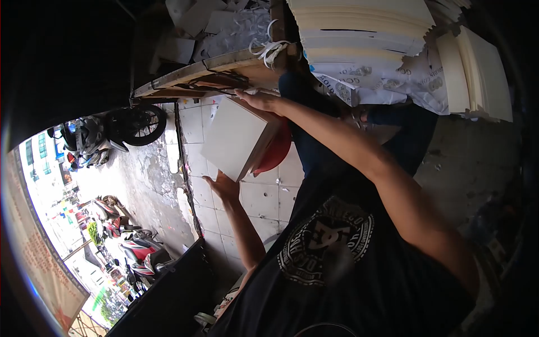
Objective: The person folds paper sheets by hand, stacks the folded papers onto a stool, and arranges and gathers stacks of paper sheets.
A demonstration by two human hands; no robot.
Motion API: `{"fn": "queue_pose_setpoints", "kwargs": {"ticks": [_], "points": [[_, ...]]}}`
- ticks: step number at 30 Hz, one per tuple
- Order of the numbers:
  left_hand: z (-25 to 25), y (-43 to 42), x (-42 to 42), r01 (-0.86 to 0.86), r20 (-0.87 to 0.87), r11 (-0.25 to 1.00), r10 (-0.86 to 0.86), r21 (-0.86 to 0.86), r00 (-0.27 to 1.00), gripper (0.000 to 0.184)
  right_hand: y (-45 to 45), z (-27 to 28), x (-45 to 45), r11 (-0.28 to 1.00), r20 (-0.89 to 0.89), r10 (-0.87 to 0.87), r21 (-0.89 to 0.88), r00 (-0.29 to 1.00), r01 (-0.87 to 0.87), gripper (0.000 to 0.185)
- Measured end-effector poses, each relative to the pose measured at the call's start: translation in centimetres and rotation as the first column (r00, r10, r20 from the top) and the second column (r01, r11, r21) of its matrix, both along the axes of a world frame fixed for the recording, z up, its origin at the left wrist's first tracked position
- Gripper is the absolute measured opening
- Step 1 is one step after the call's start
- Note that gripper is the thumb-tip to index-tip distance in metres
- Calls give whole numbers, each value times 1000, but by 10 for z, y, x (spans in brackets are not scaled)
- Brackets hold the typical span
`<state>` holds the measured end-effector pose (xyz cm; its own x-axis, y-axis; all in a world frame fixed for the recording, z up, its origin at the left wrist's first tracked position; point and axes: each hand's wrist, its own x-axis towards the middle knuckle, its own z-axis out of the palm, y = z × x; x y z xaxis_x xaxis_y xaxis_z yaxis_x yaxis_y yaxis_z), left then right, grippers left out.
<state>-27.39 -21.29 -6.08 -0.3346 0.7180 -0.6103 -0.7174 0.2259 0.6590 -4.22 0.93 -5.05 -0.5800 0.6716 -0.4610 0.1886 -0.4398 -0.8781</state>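
Observation:
A thick white block of stacked sheets or boards (233, 135) is held tilted between my two hands. My right hand (258, 100) is at its upper corner, with the fingers closed along the edge. At the lower edge, my left hand (225, 186) grips the block with its thumb sticking out to the side. Partly hidden behind the block is a round red object (276, 149).
A wooden-framed table (224, 60) with paper scraps and a white strap stands above the block. Large stacks of cream sheets (359, 28) lie at the upper right. A dark panel (168, 297) is at lower left; motorcycles (143, 253) stand outside beyond the tiled floor.

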Motion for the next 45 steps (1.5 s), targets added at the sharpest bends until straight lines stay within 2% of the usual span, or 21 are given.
{"fn": "queue_pose_setpoints", "kwargs": {"ticks": [1,2,4,6,7,9,10,12,13,16,17,19,21,23,25,28,30,32,37,40,45], "points": [[-4,2,7,13,-60,1000,-14,-25,998,107,-6,-21,-15,990,-114,44,-127,993,-59,80],[-8,5,11,26,-116,998,-32,-49,993,107,-27,6,-12,995,-89,-91,40,992,94,77],[-2,6,14,60,-151,996,-68,-62,986,109,-27,-23,-25,991,52,-38,129,998,31,71],[6,5,10,106,-66,993,-109,-42,992,110,-22,-2,-5,998,-88,39,-36,995,-42,65],[2,2,-8,188,-24,982,-189,-29,982,112,-24,-6,1,995,-64,57,79,996,-52,68],[-29,8,-60,-144,-476,929,-38,-341,879,108,-29,-42,7,912,-41,60,408,997,-38,76],[12,32,-40,-252,-684,950,58,-187,727,99,-35,11,47,947,54,165,269,985,-173,82],[29,79,-68,-223,-807,975,127,-7,577,87,-67,-17,82,983,-169,-35,175,985,64,75],[42,110,-73,-132,-826,988,144,85,545,79,-75,15,121,998,-252,38,50,967,-26,71],[139,229,15,235,-788,909,143,344,598,58,-114,59,215,995,-190,97,38,977,-92,55],[153,266,43,324,-751,854,113,408,651,54,-134,57,244,999,-232,-20,-48,973,10,53],[166,338,96,544,-717,764,-159,346,679,52,-161,81,285,982,-36,-172,-88,985,168,50],[152,400,152,691,-799,708,-327,147,505,57,-195,81,322,921,212,-364,-65,907,385,51],[117,451,198,791,-819,608,-484,-62,308,53,-230,72,350,779,385,-565,-41,730,626,49],[96,488,241,788,-754,568,-620,-238,219,50,-265,67,364,589,503,-716,60,485,806,50],[82,501,268,687,-879,652,-475,-321,41,56,-320,48,374,408,447,-829,74,336,910,38],[92,502,270,672,-872,682,-477,-288,110,53,-354,25,382,578,431,-768,146,474,803,38],[107,502,268,684,-840,661,-527,-309,129,51,-351,25,374,249,490,-826,-129,280,960,45],[124,507,267,693,-824,659,-541,-293,167,59,-353,-1,391,415,525,-742,-129,418,900,55],[125,518,270,699,-760,678,-572,-227,308,58,-347,1,395,463,566,-717,-50,407,885,58],[97,533,279,768,-688,621,-626,-156,367,55,-356,-9,392,464,640,-668,-41,380,885,59]]}}
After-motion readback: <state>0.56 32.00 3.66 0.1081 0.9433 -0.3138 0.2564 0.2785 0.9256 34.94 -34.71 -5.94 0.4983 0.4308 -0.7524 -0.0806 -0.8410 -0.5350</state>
